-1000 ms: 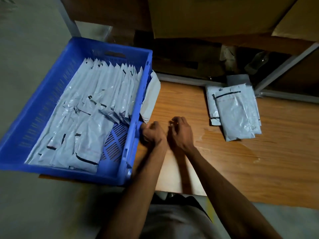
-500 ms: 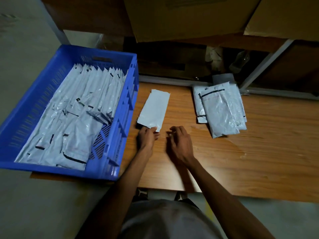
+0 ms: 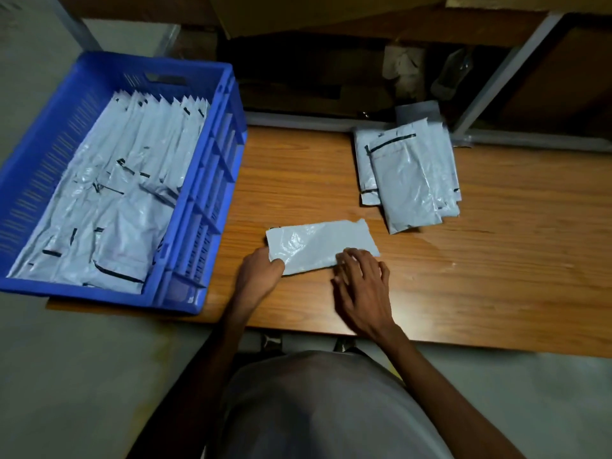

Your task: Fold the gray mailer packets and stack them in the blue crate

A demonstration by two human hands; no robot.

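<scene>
A gray packet (image 3: 319, 245) lies flat on the table (image 3: 480, 276), just right of the crate (image 3: 212, 180). The left hand (image 3: 260, 276) pinches its near-left corner; the right hand (image 3: 362, 279) presses it, fingers spread. Right of the crate — a packet pile (image 3: 410, 180).

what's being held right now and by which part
The left hand grips the packet by its near-left corner; the right hand rests fingers on its near-right edge.

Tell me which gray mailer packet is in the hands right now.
The lone packet lying crosswise on the table, left hand gripping its left end, right hand pressing its right; the others sit in the pile or crate.
</scene>
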